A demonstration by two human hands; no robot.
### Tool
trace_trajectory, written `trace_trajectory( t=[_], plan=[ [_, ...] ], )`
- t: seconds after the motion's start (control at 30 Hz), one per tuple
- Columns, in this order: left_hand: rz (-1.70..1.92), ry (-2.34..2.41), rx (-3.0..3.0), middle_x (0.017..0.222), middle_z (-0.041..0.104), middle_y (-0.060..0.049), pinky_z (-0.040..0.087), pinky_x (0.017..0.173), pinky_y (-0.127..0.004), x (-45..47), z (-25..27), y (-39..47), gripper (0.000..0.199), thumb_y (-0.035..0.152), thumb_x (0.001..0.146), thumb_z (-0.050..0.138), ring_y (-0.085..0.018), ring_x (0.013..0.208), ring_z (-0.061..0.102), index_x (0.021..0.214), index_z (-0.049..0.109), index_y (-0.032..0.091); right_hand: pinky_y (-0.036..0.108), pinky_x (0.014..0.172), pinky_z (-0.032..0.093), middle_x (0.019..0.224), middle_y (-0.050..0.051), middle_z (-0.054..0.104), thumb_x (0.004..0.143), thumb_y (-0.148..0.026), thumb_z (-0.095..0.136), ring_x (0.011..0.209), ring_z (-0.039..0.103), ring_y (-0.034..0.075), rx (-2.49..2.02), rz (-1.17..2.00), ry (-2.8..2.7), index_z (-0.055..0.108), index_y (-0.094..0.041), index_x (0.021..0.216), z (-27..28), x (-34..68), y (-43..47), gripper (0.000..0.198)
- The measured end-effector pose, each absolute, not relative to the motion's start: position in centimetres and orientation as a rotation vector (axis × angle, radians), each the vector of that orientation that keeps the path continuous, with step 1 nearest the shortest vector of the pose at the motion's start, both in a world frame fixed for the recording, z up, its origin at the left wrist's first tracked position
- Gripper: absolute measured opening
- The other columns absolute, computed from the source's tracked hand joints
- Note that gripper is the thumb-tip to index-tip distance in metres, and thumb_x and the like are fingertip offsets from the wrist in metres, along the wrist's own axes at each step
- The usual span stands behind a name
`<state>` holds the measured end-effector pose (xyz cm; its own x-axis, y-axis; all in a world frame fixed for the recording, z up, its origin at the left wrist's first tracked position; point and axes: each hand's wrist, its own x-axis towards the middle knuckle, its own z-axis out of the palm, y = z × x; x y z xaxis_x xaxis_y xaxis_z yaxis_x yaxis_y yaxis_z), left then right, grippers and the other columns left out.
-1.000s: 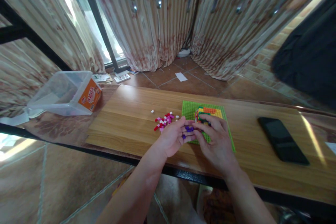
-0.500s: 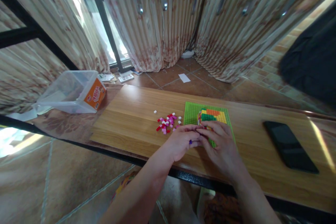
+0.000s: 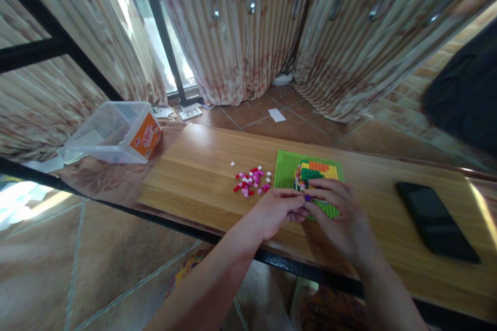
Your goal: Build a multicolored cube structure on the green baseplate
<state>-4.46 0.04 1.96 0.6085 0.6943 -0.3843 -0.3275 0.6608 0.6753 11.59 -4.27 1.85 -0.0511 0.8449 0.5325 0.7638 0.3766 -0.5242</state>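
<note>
A small purple building brick [image 3: 307,198] shows between the fingertips of both hands, over the near edge of the green baseplate [image 3: 285,165]. My right hand [image 3: 341,214] pinches it between thumb and fingers. Curled fingers and a pressed thumb close my left hand [image 3: 277,209], whose tips meet the brick; whatever lies inside its fingers is hidden. Just beyond the hands, a block of stacked bricks [image 3: 318,169] in green, orange, yellow and other colours stands on the baseplate, its near part covered by my right hand.
Loose pink, red and white bricks [image 3: 252,180] lie left of the baseplate on the wooden table [image 3: 202,165]. A black phone [image 3: 437,222] rests at the right. Far left stands a clear plastic box [image 3: 108,134] with an orange label. A dark metal bar runs along the near edge.
The purple brick has gone from beside my left palm to the fingertips between both hands. My right hand has shifted slightly right, uncovering more of the brick stack. The view has shifted a little.
</note>
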Motion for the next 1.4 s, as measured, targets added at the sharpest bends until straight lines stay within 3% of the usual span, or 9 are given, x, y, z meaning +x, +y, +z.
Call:
trace_trajectory(
  t=[0.37, 0.57, 0.87, 1.03, 1.4],
  plan=[
    [0.636, 0.710, 0.611, 0.064, 0.060, 0.000, 0.038, 0.064, -0.025, -4.1, 2.3, -0.2, 0.029, 0.033, 0.061, 0.081, -0.008, 0.059, 0.053, 0.074, 0.067, 0.011, 0.047, 0.091, 0.049, 0.102, 0.003, 0.069, 0.083, -0.031, 0.069, 0.104, 0.059, 0.024, -1.354, 0.141, -1.781, 0.072, -0.030, 0.090, 1.7, 12.1, -4.2, 0.009],
    [0.633, 0.695, 0.592, 0.065, 0.060, 0.000, 0.036, 0.062, -0.025, -3.6, 2.1, -0.3, 0.031, 0.035, 0.060, 0.081, -0.008, 0.059, 0.052, 0.072, 0.065, 0.011, 0.045, 0.094, 0.048, 0.107, 0.003, 0.068, 0.087, -0.026, 0.063, 0.109, 0.058, 0.022, -1.339, 0.230, -1.801, 0.071, -0.031, 0.100, 1.9, 12.5, -4.5, 0.016],
    [0.715, 0.850, 0.767, 0.060, 0.050, 0.003, 0.024, 0.052, -0.023, -3.1, 2.6, -0.3, 0.019, 0.027, 0.077, 0.062, -0.004, 0.049, 0.038, 0.082, 0.069, 0.010, 0.047, 0.094, 0.044, 0.106, 0.004, 0.069, 0.084, -0.038, 0.065, 0.104, 0.059, 0.024, -1.600, 0.039, -1.537, 0.073, -0.028, 0.088, 1.6, 14.5, -4.6, 0.013],
    [0.723, 0.910, 0.826, 0.058, 0.048, 0.004, 0.019, 0.049, -0.023, -3.0, 2.7, -0.1, 0.022, 0.024, 0.081, 0.056, -0.004, 0.047, 0.031, 0.089, 0.071, 0.011, 0.048, 0.094, 0.042, 0.108, 0.004, 0.068, 0.081, -0.041, 0.067, 0.105, 0.060, 0.025, -1.658, 0.065, -1.532, 0.074, -0.028, 0.085, 1.1, 15.0, -4.3, 0.015],
    [0.743, 0.879, 1.044, 0.054, 0.046, 0.004, 0.028, 0.054, -0.023, -1.5, 1.6, -0.5, 0.034, 0.017, 0.083, 0.047, -0.008, 0.052, 0.037, 0.107, 0.069, 0.009, 0.048, 0.095, 0.042, 0.112, 0.004, 0.065, 0.081, -0.041, 0.066, 0.111, 0.056, 0.026, -1.653, 0.091, -1.574, 0.073, -0.028, 0.082, 0.8, 14.7, -4.2, 0.015]
  ],
)
